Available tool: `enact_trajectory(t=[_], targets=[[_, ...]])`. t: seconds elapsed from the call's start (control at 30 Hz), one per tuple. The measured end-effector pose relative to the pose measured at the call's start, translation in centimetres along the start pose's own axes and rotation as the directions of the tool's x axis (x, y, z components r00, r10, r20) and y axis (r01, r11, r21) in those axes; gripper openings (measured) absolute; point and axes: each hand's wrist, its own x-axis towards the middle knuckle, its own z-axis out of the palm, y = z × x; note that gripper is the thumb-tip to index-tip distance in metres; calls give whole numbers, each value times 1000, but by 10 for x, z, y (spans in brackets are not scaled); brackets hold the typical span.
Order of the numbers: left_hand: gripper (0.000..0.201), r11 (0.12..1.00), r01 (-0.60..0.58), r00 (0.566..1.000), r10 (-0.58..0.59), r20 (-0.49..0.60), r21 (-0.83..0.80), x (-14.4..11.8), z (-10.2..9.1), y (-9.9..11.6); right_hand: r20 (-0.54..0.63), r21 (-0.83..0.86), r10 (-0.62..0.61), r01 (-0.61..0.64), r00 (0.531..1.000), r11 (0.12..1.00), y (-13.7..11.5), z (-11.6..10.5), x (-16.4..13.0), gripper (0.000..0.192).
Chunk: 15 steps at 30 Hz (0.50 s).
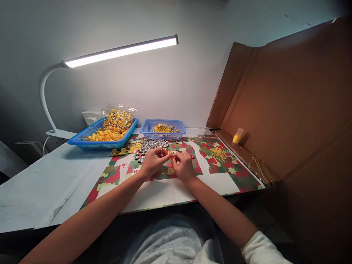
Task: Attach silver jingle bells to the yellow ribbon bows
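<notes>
My left hand and right hand meet over the mat, fingertips pinched narrow on a small yellow piece held between them. It sits right at the tips of both hands, mostly covered by my fingers, so I cannot make out its shape or say which hand holds it more firmly.

No writing, brand or label can be read anywhere; the mat shows only red and green blocks with star shapes.

Just beyond my left knuckles lies a heap of silver bells, almost touching that hand. Left of the heap, a few yellow bows lie loose on the mat. Off to the right, well apart from my hands, is a tangle of yellow threads.

Farther back stand two blue baskets: the large basket on the left with yellow bows and a clear bag of them, and the small basket with more yellow bits, too small to tell apart.

A small yellow bottle stands against the cardboard on the right; its face is too small to read. Thin strands lie along the cardboard's foot, in shadow. A lamp arches overhead.
</notes>
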Motion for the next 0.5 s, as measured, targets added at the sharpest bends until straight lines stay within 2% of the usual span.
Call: enact_trajectory(t=[0.17,0.37,0.5], targets=[[22,998,30,999,-29,22,-47,3,0,-1,26,-18,-8,9,1000,1000,2,2,-1,13],[23,975,172,981,-156,119,-138,8,-3,-6,47,-30,-11,13,999,999,2,1,0,13],[26,961,213,971,-188,146,-175,9,-4,-5,30,1,12,-12,999,1000,2,1,0,13]])
